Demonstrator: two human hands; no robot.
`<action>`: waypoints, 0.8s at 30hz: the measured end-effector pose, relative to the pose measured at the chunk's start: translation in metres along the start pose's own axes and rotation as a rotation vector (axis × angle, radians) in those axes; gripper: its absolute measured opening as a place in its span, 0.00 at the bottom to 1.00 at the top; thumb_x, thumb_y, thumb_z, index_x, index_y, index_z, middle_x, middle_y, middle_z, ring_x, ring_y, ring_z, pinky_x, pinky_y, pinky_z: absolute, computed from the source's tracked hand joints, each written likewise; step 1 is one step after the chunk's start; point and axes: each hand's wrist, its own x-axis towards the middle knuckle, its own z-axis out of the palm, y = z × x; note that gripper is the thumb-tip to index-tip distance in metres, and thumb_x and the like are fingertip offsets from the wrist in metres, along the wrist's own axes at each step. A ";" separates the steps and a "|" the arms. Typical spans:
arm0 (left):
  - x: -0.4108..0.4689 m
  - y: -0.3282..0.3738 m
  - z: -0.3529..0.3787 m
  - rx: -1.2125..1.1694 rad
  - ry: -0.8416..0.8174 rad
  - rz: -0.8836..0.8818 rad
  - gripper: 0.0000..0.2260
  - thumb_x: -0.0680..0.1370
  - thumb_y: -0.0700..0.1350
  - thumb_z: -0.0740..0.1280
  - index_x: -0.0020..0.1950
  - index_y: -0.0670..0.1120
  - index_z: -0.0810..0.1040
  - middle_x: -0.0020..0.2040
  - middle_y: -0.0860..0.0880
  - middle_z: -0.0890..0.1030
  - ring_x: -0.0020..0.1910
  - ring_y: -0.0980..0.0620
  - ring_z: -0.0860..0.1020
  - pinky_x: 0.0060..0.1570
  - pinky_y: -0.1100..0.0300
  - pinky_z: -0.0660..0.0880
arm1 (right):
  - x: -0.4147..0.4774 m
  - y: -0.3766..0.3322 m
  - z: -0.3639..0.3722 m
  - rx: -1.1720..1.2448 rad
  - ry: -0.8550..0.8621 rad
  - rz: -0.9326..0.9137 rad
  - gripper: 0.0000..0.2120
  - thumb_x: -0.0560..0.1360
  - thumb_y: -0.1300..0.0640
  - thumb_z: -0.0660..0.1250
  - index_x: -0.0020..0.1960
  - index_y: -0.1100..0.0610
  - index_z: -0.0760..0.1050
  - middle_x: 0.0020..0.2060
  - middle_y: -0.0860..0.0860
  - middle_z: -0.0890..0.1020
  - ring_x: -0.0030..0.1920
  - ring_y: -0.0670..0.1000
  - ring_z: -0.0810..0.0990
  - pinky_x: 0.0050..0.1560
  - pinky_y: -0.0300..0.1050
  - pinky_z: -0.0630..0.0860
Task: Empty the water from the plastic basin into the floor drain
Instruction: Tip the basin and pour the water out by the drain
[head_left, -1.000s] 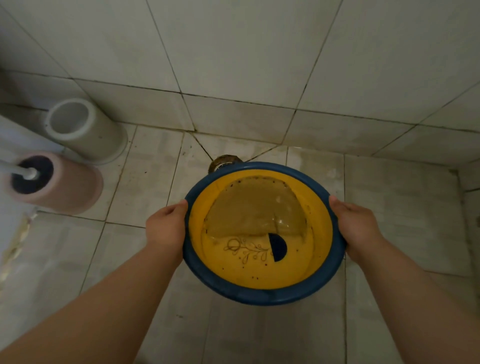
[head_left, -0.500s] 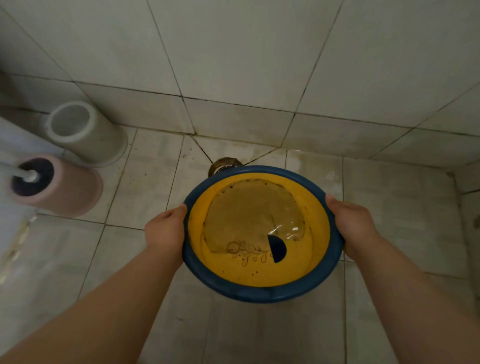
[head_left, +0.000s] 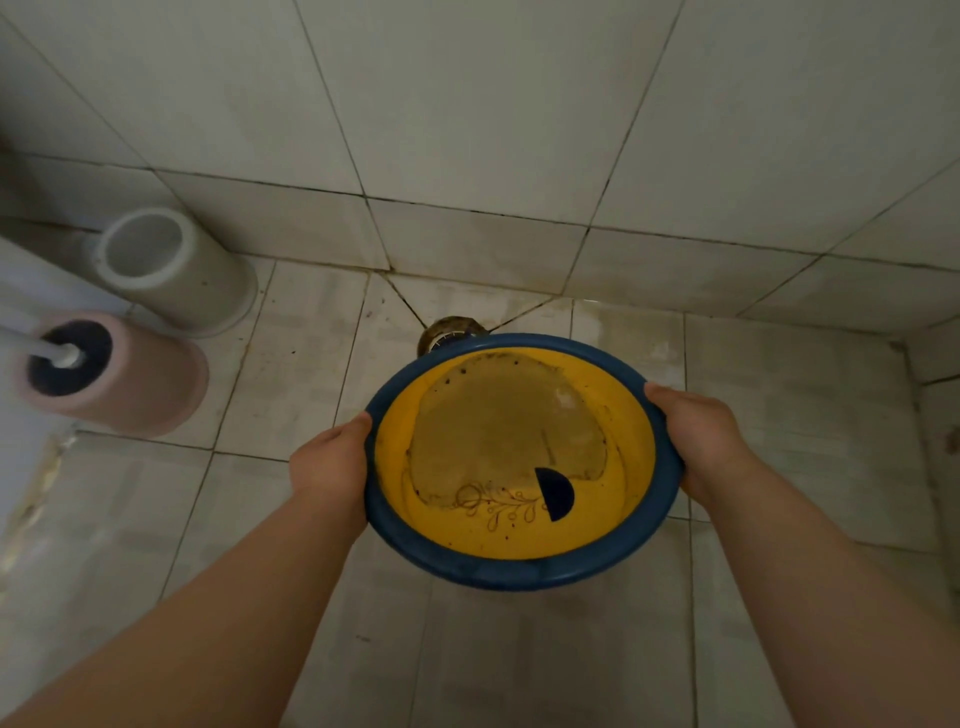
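Presently I clasp the basin (head_left: 519, 566) rim with left hand (head_left: 330, 462) and right hand (head_left: 696, 434), murky water (head_left: 498, 426) pooling toward the floor drain (head_left: 451, 332) just beyond; steeper tilting should follow.

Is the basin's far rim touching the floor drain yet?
Cannot tell. In the head view the basin rim overlaps the floor drain and hides any gap or contact.

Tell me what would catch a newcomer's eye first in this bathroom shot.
The yellow basin with a blue rim stands out at the centre, with murky water pooled toward its far side. The left hand and right hand grip its opposite edges. Just beyond its far rim sits the grimy floor drain; at the left stand a white cylinder and a pink brush holder.
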 end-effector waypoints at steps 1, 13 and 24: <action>0.001 -0.001 0.000 0.000 0.002 -0.009 0.11 0.76 0.50 0.66 0.51 0.43 0.79 0.45 0.44 0.82 0.49 0.42 0.80 0.51 0.52 0.76 | 0.000 0.000 0.000 0.000 0.002 0.002 0.08 0.75 0.55 0.65 0.40 0.58 0.76 0.38 0.56 0.81 0.43 0.58 0.79 0.52 0.55 0.77; 0.008 -0.003 -0.002 0.005 -0.005 -0.090 0.13 0.77 0.51 0.64 0.55 0.43 0.76 0.49 0.44 0.80 0.50 0.42 0.78 0.53 0.51 0.75 | 0.008 0.000 0.004 0.002 -0.007 0.001 0.06 0.75 0.59 0.64 0.42 0.60 0.76 0.37 0.57 0.80 0.36 0.56 0.77 0.40 0.48 0.75; 0.014 -0.006 -0.001 -0.023 -0.002 -0.128 0.18 0.77 0.49 0.64 0.63 0.39 0.75 0.59 0.42 0.80 0.55 0.42 0.78 0.61 0.49 0.74 | 0.016 0.002 0.007 0.001 -0.023 0.018 0.07 0.75 0.58 0.65 0.39 0.59 0.76 0.37 0.57 0.80 0.38 0.56 0.78 0.43 0.50 0.76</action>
